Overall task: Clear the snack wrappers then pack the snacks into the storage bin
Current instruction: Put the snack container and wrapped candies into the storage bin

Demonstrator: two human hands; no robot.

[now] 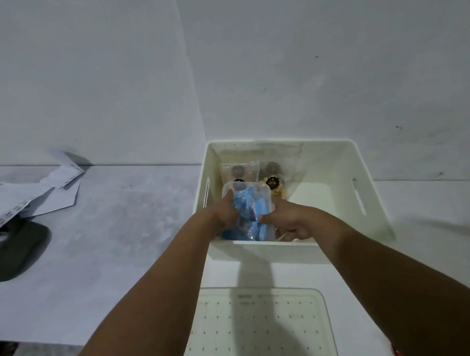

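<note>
A cream storage bin (361,173) stands open against the wall. Inside its near left part is a clear plastic box (252,201) filled with blue-wrapped snacks. My left hand (224,212) grips the box's left side and my right hand (286,218) grips its right side, both reaching over the bin's front rim. Behind the box, two clear snack pouches stand at the back: one with dark round snacks (239,171) and one with a black label and golden snacks (274,184). The bin's right half shows bare floor.
A translucent dotted lid (260,328) lies on the white surface just in front of the bin. On the grey counter at left lie white paper sheets (42,195) and a dark rounded object (18,252). Walls close in behind the bin.
</note>
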